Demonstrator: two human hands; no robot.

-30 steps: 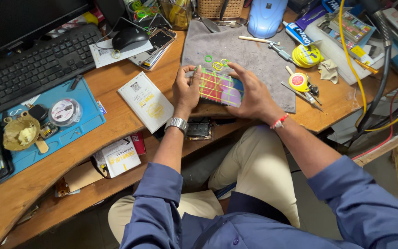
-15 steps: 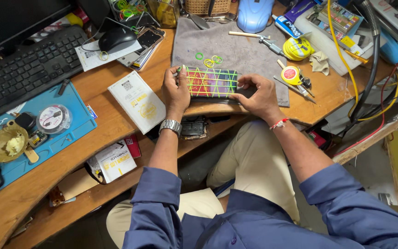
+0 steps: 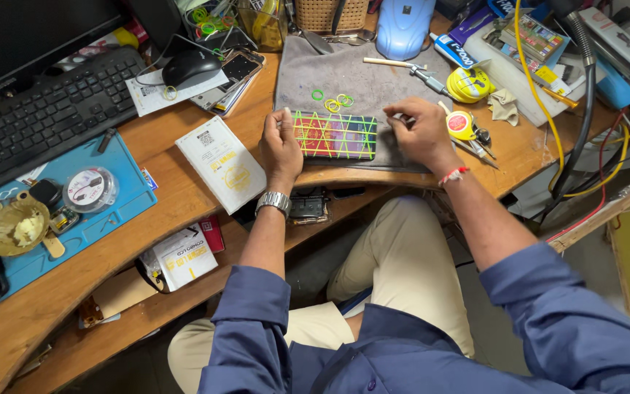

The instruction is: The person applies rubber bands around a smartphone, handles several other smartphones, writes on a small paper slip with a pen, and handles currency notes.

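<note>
On the grey mat (image 3: 344, 73), both hands, left (image 3: 280, 146) and right (image 3: 421, 130), grasp the banded phone (image 3: 335, 136) by its ends, apparently mid-binding; another band (image 3: 317, 94) would need careful stretching.

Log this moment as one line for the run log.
left hand: on phone's left end | right hand: at its right end | phone: flat on grey mat, wrapped in green bands | loose bands: behind it
</note>
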